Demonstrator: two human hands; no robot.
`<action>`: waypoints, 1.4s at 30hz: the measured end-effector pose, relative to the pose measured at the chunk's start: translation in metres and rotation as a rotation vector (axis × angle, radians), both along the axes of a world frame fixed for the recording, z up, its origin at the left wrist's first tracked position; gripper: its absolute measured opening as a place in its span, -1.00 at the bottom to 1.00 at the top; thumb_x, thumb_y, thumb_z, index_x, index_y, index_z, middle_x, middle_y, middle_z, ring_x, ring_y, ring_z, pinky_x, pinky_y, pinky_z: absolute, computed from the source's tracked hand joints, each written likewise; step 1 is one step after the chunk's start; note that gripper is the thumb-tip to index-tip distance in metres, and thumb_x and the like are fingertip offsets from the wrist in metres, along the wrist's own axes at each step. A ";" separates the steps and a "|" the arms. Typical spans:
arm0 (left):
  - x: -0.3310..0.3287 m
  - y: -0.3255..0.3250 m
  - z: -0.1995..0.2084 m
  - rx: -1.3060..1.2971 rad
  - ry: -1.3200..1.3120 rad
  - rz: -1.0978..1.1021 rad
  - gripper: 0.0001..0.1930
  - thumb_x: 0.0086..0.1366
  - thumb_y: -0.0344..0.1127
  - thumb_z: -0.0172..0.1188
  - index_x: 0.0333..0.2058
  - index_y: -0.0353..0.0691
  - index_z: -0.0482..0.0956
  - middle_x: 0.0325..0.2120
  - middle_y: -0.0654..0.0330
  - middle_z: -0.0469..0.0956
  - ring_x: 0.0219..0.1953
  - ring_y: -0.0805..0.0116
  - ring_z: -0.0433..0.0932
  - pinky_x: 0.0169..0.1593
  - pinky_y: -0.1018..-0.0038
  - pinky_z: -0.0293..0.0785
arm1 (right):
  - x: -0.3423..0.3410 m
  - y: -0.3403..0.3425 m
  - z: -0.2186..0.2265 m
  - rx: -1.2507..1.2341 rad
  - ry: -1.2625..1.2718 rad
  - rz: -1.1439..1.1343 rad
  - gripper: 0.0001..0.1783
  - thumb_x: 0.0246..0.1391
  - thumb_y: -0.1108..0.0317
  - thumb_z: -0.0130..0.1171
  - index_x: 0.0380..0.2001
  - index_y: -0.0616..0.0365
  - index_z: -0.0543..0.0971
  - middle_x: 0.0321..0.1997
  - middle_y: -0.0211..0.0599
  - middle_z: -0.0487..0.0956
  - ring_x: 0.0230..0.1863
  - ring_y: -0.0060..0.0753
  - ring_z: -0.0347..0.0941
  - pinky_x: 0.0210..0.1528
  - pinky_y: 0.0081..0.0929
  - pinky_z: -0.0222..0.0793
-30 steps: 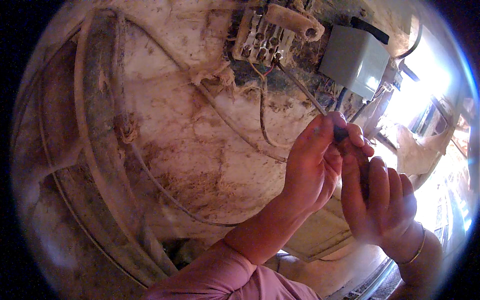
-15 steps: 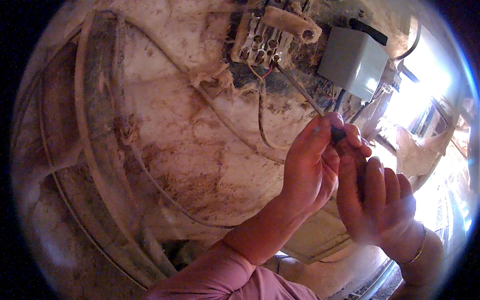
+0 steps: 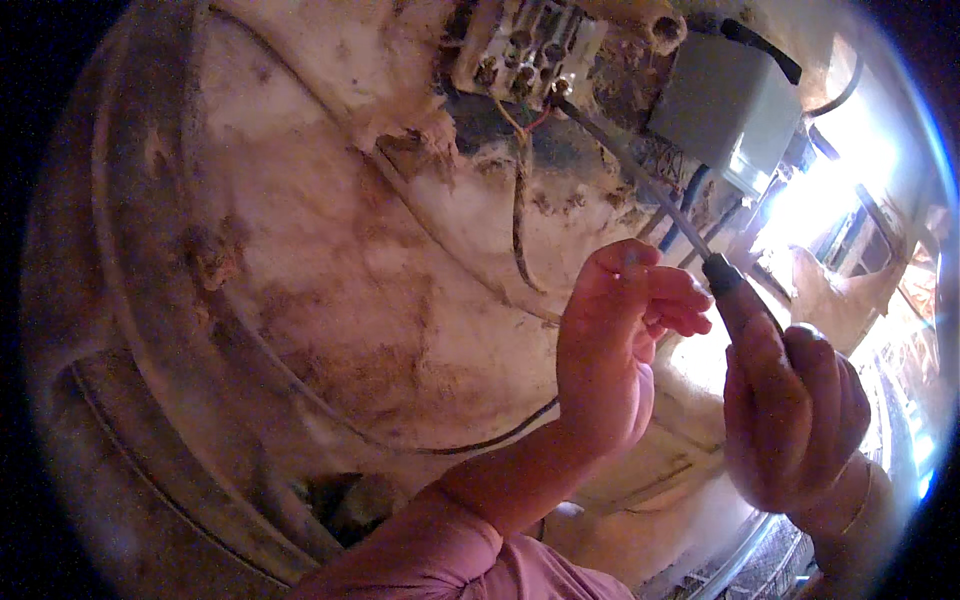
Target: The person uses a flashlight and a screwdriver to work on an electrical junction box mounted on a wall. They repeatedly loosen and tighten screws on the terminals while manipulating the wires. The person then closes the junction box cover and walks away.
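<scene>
My right hand (image 3: 795, 420) is wrapped round the dark handle of a long screwdriver (image 3: 682, 222). The blade slants up to the left, its tip at the lower right screw of a dirty pale terminal block (image 3: 490, 35) on the wall. My left hand (image 3: 615, 340) is raised just left of the handle, its fingers loosely bent and apart with nothing visible in them. Its fingertips come close to the handle's black collar; whether they touch cannot be made out. Thin yellowish and red wires (image 3: 533, 122) leave the block's lower edge and join a dark cable (image 3: 519, 215).
A grey box (image 3: 715, 105) is mounted right of the block, with dark cables below it. Another cable (image 3: 420, 212) runs slantwise over the stained wall (image 3: 330, 270). At the left stands a curved, dusty upright (image 3: 130, 280). Bright light glares at the right.
My left hand has come off the screwdriver and sits slightly left. My right hand has moved down and right along the handle, baring more of the blade. The view has shifted a little.
</scene>
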State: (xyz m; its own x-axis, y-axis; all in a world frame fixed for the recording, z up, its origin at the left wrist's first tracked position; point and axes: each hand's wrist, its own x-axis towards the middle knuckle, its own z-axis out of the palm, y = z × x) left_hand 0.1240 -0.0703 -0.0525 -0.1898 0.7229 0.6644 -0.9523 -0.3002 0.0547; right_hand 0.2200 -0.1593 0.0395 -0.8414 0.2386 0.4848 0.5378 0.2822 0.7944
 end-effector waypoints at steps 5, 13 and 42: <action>0.000 -0.006 -0.005 -0.001 -0.004 0.269 -0.82 0.35 -0.29 -0.12 -0.18 -0.26 0.30 -0.45 0.12 0.50 -0.46 0.42 0.49 -0.30 0.51 0.41 | 0.007 0.000 0.001 -0.508 0.527 0.157 -0.68 -0.05 0.73 -0.01 -0.17 0.27 0.35 -0.07 0.01 0.51 -0.22 -0.47 0.52 -0.27 -0.62 0.42; -0.066 0.038 -0.001 -0.340 0.454 1.562 -0.77 0.29 -0.28 -0.01 -0.16 -0.29 0.40 -0.25 0.19 0.45 -0.32 0.51 0.40 -0.28 0.60 0.32 | 0.037 0.001 -0.038 -0.559 1.301 0.507 -0.70 -0.11 0.68 0.13 -0.26 0.24 0.40 -0.32 -0.34 0.51 -0.27 -0.54 0.41 -0.24 -0.66 0.35; -0.088 0.065 -0.010 -0.470 0.681 1.180 -0.77 0.19 -0.28 0.15 -0.32 -0.37 0.57 -0.56 0.24 0.51 -0.47 0.47 0.42 -0.33 0.56 0.31 | 0.120 0.041 -0.225 -0.955 2.037 0.702 -0.85 -0.06 0.57 0.17 -0.44 0.11 0.42 -0.49 -0.49 0.45 -0.53 -0.74 0.26 -0.53 -0.75 0.17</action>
State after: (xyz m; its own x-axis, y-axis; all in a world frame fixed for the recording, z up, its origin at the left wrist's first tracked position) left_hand 0.0359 -0.0054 -0.0626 -0.5694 0.5440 0.6163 0.0856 -0.7063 0.7027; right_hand 0.3400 -0.1184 -0.1859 0.3624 0.8137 0.4545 -0.1361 0.5287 -0.8378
